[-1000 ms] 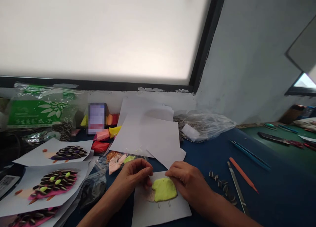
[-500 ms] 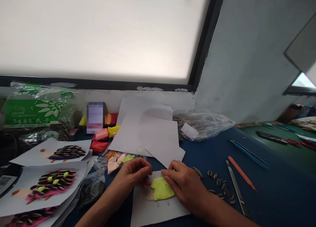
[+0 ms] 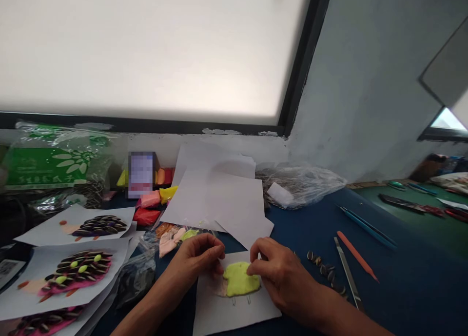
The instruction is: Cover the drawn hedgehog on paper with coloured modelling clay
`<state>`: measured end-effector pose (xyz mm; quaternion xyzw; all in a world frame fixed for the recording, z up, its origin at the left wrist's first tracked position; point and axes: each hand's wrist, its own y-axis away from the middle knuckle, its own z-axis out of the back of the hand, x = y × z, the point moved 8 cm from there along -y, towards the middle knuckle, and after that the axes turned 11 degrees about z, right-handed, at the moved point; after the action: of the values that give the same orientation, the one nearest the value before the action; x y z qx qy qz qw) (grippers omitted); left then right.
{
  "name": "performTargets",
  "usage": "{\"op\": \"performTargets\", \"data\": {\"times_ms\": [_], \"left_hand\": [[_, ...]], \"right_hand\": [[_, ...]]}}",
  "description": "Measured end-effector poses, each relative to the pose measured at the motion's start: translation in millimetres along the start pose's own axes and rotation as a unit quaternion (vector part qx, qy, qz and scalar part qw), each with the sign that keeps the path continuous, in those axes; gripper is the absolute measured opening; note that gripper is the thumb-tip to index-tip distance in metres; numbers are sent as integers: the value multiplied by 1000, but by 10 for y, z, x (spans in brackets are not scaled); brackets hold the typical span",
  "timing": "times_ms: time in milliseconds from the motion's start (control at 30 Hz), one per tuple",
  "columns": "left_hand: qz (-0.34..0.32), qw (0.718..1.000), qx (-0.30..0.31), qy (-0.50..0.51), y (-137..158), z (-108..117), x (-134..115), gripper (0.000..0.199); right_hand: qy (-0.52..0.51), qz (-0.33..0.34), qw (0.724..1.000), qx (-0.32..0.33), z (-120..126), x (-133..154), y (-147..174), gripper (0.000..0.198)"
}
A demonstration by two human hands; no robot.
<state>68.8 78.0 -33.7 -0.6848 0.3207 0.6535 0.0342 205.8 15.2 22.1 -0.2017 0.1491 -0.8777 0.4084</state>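
A yellow-green clay patch (image 3: 241, 280) lies flat on a white sheet of paper (image 3: 226, 321), over a drawn animal shape with a pale pink section at its left and two small pencilled legs below. My right hand (image 3: 280, 272) has thumb and forefinger pinched together at the patch's upper right edge; anything between those fingertips is hidden. On the other side, my left hand (image 3: 199, 258) rests by the paper's top left, fingers curled in and thumb against them. What it holds, if anything, does not show.
Right of my hand lie loose sunflower seeds (image 3: 325, 269), a metal tool (image 3: 347, 270), an orange tool (image 3: 356, 253) and blue tweezers (image 3: 365, 225). Finished hedgehog pictures (image 3: 82, 272) are stacked at left. Behind are clay packs (image 3: 148, 216), paper sheets (image 3: 223, 199) and a seed bag (image 3: 54, 165).
My right hand has shifted slightly right and lifted from lying over the patch's right part into a pinch at its edge, uncovering more clay. My left hand stays about where it was.
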Motion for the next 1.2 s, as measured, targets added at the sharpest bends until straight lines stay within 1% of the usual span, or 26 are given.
{"op": "performTargets", "data": {"times_ms": [67, 200, 367, 467, 567, 633, 700, 800, 900, 967, 1067, 1200], "left_hand": [[-1, 1000, -1, 4, -1, 0, -6, 48], [0, 1000, -3, 1, -5, -1, -14, 49], [2, 1000, 1, -3, 1, -10, -10, 50], [9, 1000, 5, -15, -14, -14, 17, 51], [13, 999, 9, -34, -35, -18, 34, 51], [11, 999, 8, -43, -40, -15, 29, 51], [8, 999, 8, -48, -39, -15, 22, 50], [3, 999, 13, -53, -36, -20, 21, 50], [0, 998, 13, -54, -35, -16, 20, 50], [-2, 998, 14, -56, -27, -20, 7, 50], [-6, 998, 27, -64, -7, -50, -25, 50], [-13, 997, 36, -62, 4, -61, -50, 51]], "right_hand": [[27, 35, 999, 4, -7, 60, 9, 28], [96, 84, 992, 25, -32, 105, 26, 25], [142, 104, 983, 48, -83, 72, 45, 23], [146, 89, 984, 39, -88, 35, 52, 23], [124, 55, 991, 17, -63, -8, 47, 27], [81, 28, 996, 0, -38, -26, 27, 30], [18, -3, 1000, -26, -5, -35, -12, 28], [-78, -54, 993, -67, 20, -54, -102, 14], [-120, -90, 984, -93, -2, -90, -217, 9], [-118, -89, 984, -94, -40, -107, -299, 12], [-86, -68, 990, -93, -80, -117, -390, 13], [-73, -52, 992, -87, -112, -105, -428, 11]]}}
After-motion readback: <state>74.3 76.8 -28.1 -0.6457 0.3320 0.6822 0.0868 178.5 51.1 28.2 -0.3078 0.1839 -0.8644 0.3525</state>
